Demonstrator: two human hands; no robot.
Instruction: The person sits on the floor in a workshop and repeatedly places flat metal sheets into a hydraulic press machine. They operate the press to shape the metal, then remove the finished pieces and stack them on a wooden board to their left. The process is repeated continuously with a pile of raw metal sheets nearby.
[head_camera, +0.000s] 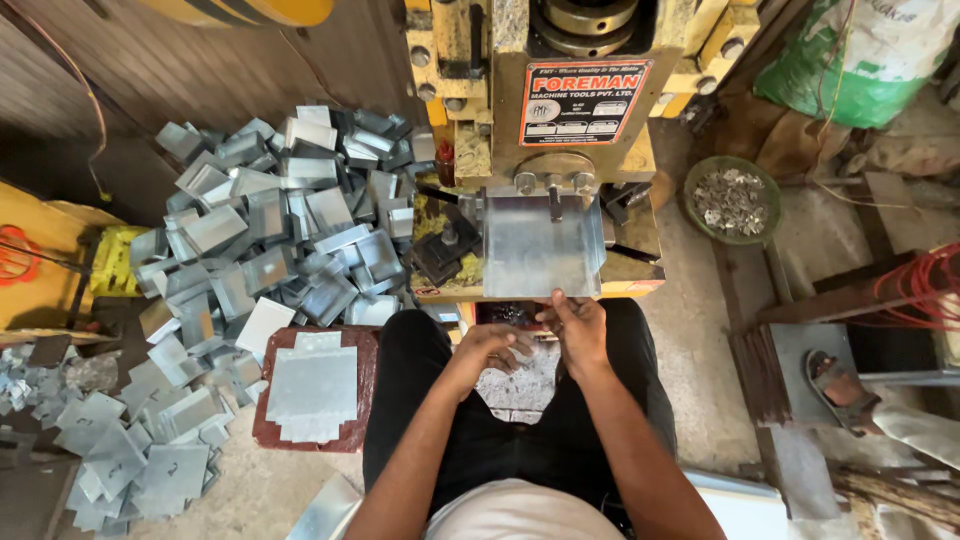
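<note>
Seated at a yellow press machine. A bent sheet-metal piece sits on the press bed, under the ram, flanges up, its near edge overhanging the bed's front edge. Right hand is just below that near edge, fingers curled, thumb tip touching or almost touching the sheet; not clearly gripping it. Left hand is beside the right, over the lap, fingers bent; whether it pinches a small scrap I cannot tell.

A stack of flat blanks rests on a reddish stool by the left knee. A heap of formed pieces lies on the floor left of the bed. A green bowl of small offcuts sits to the right of the press.

To do it well: seat the sheet square against the stops, hold by the near edge only, and keep both hands outside the ram area.
</note>
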